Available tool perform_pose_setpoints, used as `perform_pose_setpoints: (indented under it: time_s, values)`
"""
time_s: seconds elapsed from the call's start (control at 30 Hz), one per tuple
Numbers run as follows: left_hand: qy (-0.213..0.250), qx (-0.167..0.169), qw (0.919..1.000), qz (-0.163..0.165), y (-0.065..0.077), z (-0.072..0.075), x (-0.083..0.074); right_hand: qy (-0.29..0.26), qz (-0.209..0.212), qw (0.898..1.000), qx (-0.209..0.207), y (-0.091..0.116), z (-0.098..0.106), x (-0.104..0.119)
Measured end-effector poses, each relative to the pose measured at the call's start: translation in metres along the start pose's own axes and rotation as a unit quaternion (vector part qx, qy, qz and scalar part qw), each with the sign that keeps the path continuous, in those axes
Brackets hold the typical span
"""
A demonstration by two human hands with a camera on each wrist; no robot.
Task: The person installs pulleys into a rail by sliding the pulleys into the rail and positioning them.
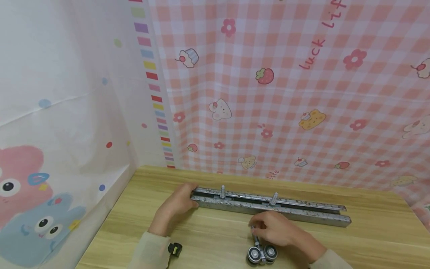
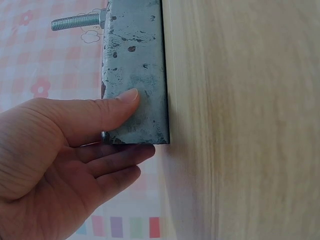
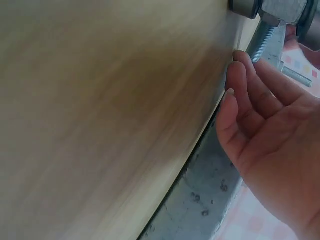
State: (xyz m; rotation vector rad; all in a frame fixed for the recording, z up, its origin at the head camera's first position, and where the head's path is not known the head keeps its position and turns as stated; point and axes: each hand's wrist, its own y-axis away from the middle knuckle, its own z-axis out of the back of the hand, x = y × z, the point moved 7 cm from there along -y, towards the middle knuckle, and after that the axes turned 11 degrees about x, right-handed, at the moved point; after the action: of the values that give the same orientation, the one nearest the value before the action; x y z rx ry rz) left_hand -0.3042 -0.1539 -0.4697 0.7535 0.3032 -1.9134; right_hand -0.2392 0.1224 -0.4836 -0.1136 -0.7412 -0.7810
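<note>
A worn grey metal rail (image 1: 231,204) with a slot along its top lies on the wooden table. My left hand (image 1: 179,201) holds its left end; in the left wrist view the thumb (image 2: 122,106) lies on the rail's side face. Two threaded bolts, a left one (image 1: 223,191) and a right one (image 1: 274,198), stand up out of the slot. In front of the rail my right hand (image 1: 277,228) pinches the threaded stem of a wheeled roller (image 1: 262,254). Its dark-rimmed wheels are toward the table's front, apart from the rail. The right wrist view shows fingertips at the stem's end (image 3: 261,42).
The wooden table (image 1: 215,235) reaches back to a pink checked cloth (image 1: 248,97). A white cloth with cartoon figures (image 1: 37,209) hangs at the left. Beside the left sleeve is a small black object (image 1: 175,249), its kind unclear.
</note>
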Motion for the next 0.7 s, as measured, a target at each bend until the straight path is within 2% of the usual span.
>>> perform_pose_setpoints:
  time_s: [0.23, 0.7]
  values:
    - [0.009, 0.003, 0.9999, 0.011, 0.0000, -0.0007, 0.0015, -0.011, -0.008, 1.000, 0.004, -0.0073, -0.0051, -0.0028]
    - [0.018, 0.002, 0.9997, 0.018, 0.0006, -0.0005, 0.0017, -0.086, -0.003, 0.996, -0.005, -0.0077, 0.0024, 0.0008]
